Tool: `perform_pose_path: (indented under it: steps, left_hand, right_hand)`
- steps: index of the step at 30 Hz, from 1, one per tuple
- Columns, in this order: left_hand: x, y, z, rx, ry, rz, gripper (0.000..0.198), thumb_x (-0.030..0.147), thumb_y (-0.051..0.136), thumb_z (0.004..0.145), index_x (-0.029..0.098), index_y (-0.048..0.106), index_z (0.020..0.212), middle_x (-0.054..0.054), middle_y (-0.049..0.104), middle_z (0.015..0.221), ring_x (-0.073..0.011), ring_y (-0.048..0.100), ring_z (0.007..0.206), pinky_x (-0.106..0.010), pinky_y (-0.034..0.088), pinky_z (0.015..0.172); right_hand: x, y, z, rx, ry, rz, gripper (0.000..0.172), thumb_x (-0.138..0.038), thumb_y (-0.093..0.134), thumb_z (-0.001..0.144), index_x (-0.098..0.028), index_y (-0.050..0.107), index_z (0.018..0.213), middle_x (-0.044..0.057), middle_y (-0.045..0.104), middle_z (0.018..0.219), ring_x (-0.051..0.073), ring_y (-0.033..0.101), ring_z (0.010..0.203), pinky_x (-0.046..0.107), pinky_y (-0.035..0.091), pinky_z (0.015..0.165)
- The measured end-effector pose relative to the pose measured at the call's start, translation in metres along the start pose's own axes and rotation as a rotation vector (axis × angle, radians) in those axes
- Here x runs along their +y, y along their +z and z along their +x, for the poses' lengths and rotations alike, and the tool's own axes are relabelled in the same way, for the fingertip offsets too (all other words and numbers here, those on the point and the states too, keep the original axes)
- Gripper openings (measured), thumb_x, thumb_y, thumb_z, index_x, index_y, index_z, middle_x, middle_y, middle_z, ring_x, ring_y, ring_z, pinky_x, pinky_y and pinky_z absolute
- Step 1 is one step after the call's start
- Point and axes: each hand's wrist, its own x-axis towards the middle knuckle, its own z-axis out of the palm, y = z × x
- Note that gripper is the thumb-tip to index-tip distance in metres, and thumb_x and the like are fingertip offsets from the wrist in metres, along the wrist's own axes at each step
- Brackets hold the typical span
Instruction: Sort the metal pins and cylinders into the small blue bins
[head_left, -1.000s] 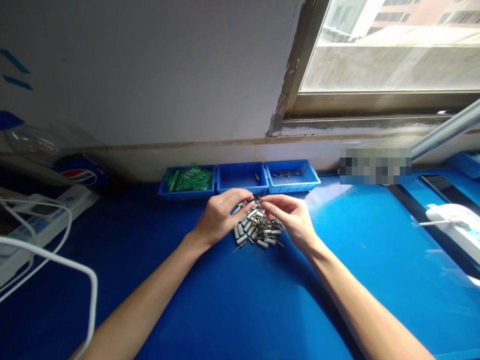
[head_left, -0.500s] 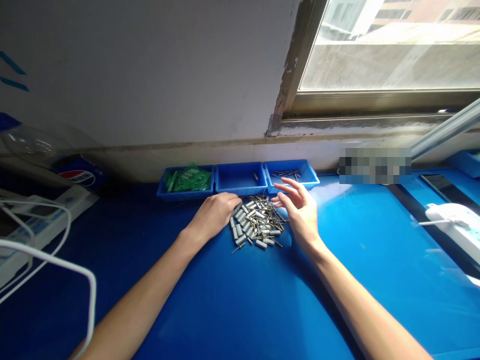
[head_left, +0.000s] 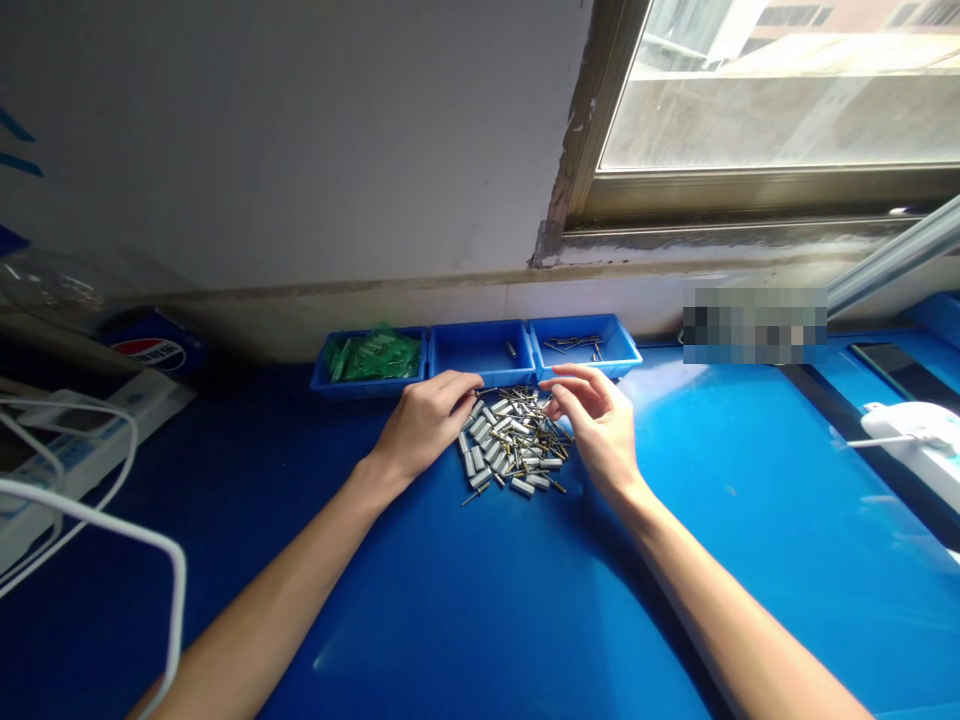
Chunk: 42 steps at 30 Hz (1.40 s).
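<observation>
A mixed pile lies on the blue table (head_left: 465, 590): short silver metal spacers (head_left: 523, 487) and thin pins like blind rivets (head_left: 480, 493), some with brass-coloured ends. At the pile's upper left edge is my left hand (head_left: 429, 425), back upward, its fingers closed together. What its fingertips hold, if anything, is hidden. Over the pile's right side, my right hand (head_left: 600, 420) has curled fingers, with thumb and forefinger drawn together; anything between them is too small to name. Behind the pile, a blue right bin (head_left: 626, 352) holds several thin pins, and a middle bin (head_left: 480, 380) holds one small silver piece.
A left blue bin (head_left: 322, 378) contains green plastic packets (head_left: 379, 355). White cables (head_left: 176, 580) and a power strip (head_left: 142, 405) lie at left, near a bottle (head_left: 154, 345). At right are a white power strip (head_left: 919, 440) and a dark phone (head_left: 896, 370).
My right hand's spread fingers have drawn in toward its thumb. My left hand has shifted slightly, its fingers stretching further over the pile's upper edge. The view has moved a little.
</observation>
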Motion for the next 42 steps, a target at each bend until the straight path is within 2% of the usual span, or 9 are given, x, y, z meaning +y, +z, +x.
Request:
perform_pose_path:
  steps: [6,12,15,17,21,24,31,38,42]
  left_hand:
    - [0.017,-0.008,0.004,0.131,0.082,-0.133,0.013,0.014,0.068,0.096,0.019,0.064,0.108,-0.001,0.075,0.096,-0.0130,0.075,0.085,-0.023,0.060,0.082]
    - [0.024,-0.007,0.003,0.088,0.152,-0.130,0.017,0.014,0.068,0.096,0.019,0.064,0.113,-0.001,0.075,0.098,-0.0126,0.074,0.087,-0.022,0.059,0.085]
    - [0.025,-0.014,0.005,0.023,0.076,-0.056,0.019,0.018,0.073,0.092,0.019,0.066,0.109,-0.003,0.076,0.101,-0.0164,0.075,0.090,-0.026,0.059,0.084]
    - [0.024,-0.021,0.007,-0.061,-0.028,0.072,0.016,0.020,0.076,0.089,0.020,0.067,0.103,-0.004,0.077,0.098,-0.0199,0.075,0.087,-0.028,0.058,0.077]
    - [0.015,-0.027,0.006,-0.209,-0.212,0.352,0.011,0.020,0.075,0.086,0.022,0.069,0.094,-0.003,0.079,0.086,-0.0243,0.075,0.075,-0.028,0.050,0.060]
    - [0.007,-0.022,0.003,-0.249,-0.200,0.460,0.007,0.017,0.071,0.083,0.022,0.067,0.086,-0.002,0.074,0.071,-0.0221,0.071,0.062,-0.026,0.039,0.050]
    - [0.011,-0.015,0.003,-0.354,-0.248,0.443,0.022,0.006,0.059,0.081,0.022,0.065,0.096,-0.003,0.072,0.071,-0.0241,0.070,0.065,-0.027,0.040,0.055]
    - [0.019,-0.021,0.007,-0.155,-0.057,0.190,0.016,0.009,0.059,0.088,0.021,0.065,0.097,-0.003,0.073,0.089,-0.0184,0.070,0.077,-0.026,0.050,0.068]
    - [0.022,-0.018,0.007,-0.039,0.035,-0.090,0.013,0.011,0.061,0.093,0.020,0.064,0.102,-0.001,0.071,0.092,-0.0140,0.069,0.081,-0.024,0.054,0.078]
  right_hand:
    - [-0.007,0.004,-0.005,-0.175,0.054,-0.089,0.032,-0.039,0.076,0.087,-0.021,0.075,0.113,0.005,0.078,0.089,0.017,0.068,0.067,0.030,0.055,0.062]
    - [-0.011,0.008,-0.008,-0.264,0.124,0.017,0.028,-0.045,0.082,0.080,-0.021,0.082,0.095,0.005,0.080,0.082,0.019,0.071,0.065,0.033,0.059,0.064]
    - [-0.011,0.009,-0.007,-0.205,0.100,0.030,0.025,-0.042,0.083,0.080,-0.022,0.082,0.093,0.005,0.080,0.082,0.021,0.074,0.068,0.035,0.061,0.067]
    - [-0.010,0.007,-0.006,-0.076,0.044,0.037,0.024,-0.040,0.083,0.082,-0.021,0.082,0.096,0.006,0.081,0.086,0.023,0.076,0.073,0.038,0.063,0.073]
    - [-0.006,-0.001,0.001,0.148,-0.087,0.040,0.035,-0.037,0.080,0.086,-0.022,0.077,0.117,0.011,0.079,0.119,0.027,0.078,0.100,0.046,0.063,0.095]
    - [-0.002,-0.007,0.005,0.124,-0.080,0.001,0.042,-0.037,0.078,0.086,-0.024,0.073,0.125,0.013,0.072,0.134,0.029,0.076,0.108,0.049,0.062,0.096]
    - [0.002,-0.004,0.005,0.035,-0.015,-0.014,0.026,-0.038,0.075,0.087,-0.022,0.076,0.107,0.010,0.079,0.114,0.022,0.076,0.081,0.039,0.062,0.076]
    - [-0.006,0.003,-0.002,-0.067,0.005,-0.052,0.020,-0.035,0.074,0.085,-0.022,0.076,0.099,0.005,0.080,0.087,0.019,0.072,0.069,0.034,0.061,0.070]
    - [-0.008,0.008,-0.008,-0.168,0.019,-0.051,0.023,-0.036,0.074,0.085,-0.022,0.076,0.103,0.005,0.079,0.087,0.020,0.073,0.070,0.035,0.061,0.069]
